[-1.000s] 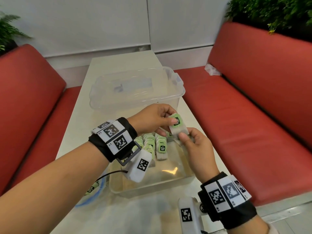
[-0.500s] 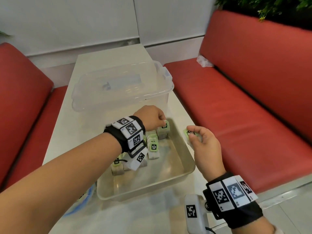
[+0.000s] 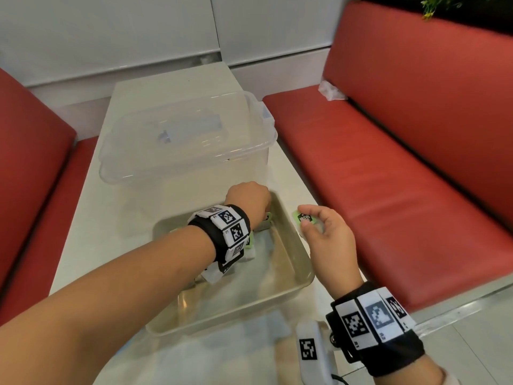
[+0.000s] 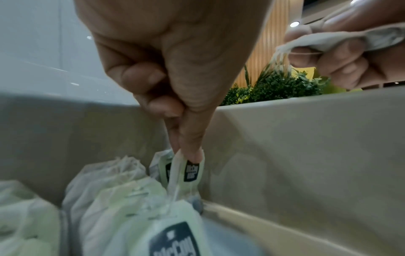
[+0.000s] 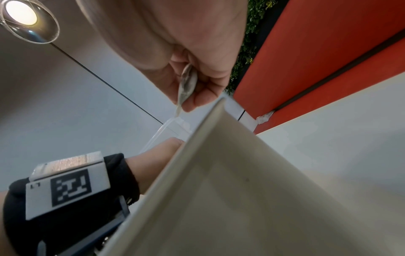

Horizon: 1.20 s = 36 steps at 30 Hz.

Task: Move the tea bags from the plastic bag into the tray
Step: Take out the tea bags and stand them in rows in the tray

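At the centre of the head frame, the left hand (image 3: pixel 248 200) pinches a tea bag (image 4: pixel 190 170) down in the tray (image 3: pixel 301 262) while the right hand (image 3: pixel 329 237) pinches another tea bag (image 3: pixel 304 218) just outside the rim; light, soft sachets, probably best taken by the tag.

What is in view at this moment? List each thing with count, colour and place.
tray: one, beige, near end of the table
tea bags in tray: several, exact count hidden, pale with green tags, far part of the tray
held tea bags: two, green-tagged; one in the tray's far corner, one beside the tray's right rim
clear lidded bin: one, beyond the tray
table: one, cream
benches: two, red, either side
crumpled wrapper: one, whitish, right bench
left hand: fingers pinch a tea bag
right hand: fingers pinch a tea bag
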Each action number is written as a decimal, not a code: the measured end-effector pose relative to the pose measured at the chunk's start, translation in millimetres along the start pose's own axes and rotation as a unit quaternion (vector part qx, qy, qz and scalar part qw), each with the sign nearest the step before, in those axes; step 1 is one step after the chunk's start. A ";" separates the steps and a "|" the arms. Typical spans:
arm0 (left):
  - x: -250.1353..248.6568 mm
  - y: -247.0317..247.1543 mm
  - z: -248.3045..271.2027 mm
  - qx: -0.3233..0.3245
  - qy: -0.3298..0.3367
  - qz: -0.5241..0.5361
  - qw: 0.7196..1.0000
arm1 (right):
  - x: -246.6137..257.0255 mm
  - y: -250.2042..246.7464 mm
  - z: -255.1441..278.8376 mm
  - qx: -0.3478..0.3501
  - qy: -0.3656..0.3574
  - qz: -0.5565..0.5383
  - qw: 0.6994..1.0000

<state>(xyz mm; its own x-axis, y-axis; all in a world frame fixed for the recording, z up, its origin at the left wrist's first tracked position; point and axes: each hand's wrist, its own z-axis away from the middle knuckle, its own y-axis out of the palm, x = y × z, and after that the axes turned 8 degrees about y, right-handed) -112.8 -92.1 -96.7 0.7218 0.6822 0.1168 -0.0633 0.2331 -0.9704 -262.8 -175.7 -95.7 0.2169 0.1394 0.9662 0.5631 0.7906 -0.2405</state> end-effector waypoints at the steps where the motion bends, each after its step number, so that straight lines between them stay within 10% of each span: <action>1: -0.8 2.2 0.0 -0.004 0.000 -0.015 1.000 | 0.2 0.1 -0.5 0.001 0.000 0.002 1.000; 27: 8.9 -1.9 4.1 -0.128 0.006 0.072 0.989 | -1.9 -0.8 -5.2 0.015 -0.030 -0.006 0.999; 30: 11.6 -20.4 19.3 -0.165 0.016 0.242 0.956 | 2.3 0.2 -5.9 0.016 -0.046 -0.013 0.999; 36: 8.2 -46.6 48.9 -0.039 0.099 0.511 0.853 | 12.2 4.7 -5.4 0.045 -0.070 -0.025 0.996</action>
<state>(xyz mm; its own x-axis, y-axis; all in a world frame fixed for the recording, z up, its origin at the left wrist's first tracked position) -137.7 -63.5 -40.1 0.4199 0.3694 -0.8290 -0.6884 -0.4657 -0.5562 -253.2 -173.5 -85.6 0.0732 0.1760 0.9817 0.4957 0.8477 -0.1889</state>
